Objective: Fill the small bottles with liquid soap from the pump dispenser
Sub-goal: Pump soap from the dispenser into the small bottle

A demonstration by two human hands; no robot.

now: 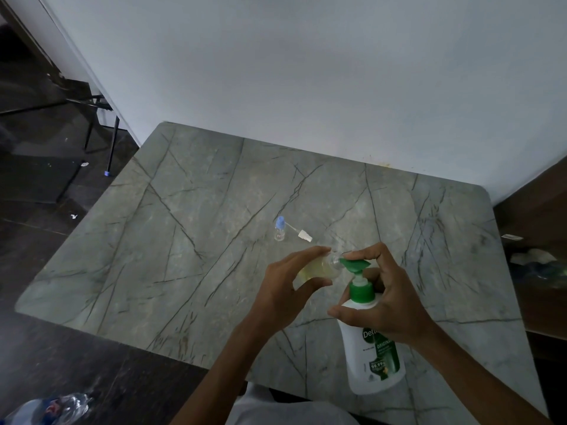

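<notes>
A white pump dispenser (371, 357) with a green pump head (357, 265) and green label stands near the table's front edge. My right hand (386, 299) is wrapped around its neck, with the index finger pressing on the pump head. My left hand (291, 280) holds a small clear bottle (322, 266) tilted, its open mouth against the green spout; yellowish soap shows inside. Farther back on the table stands a second small clear bottle (279, 230) with a blue cap. A loose white spray cap with its tube (302, 234) lies beside it.
The grey marble-pattern table (184, 240) meets a white wall at the back. Dark floor lies to the left, with a crushed plastic bottle (52, 409) at bottom left and metal stand legs (101, 124) at upper left. Clutter (534, 262) sits at the right.
</notes>
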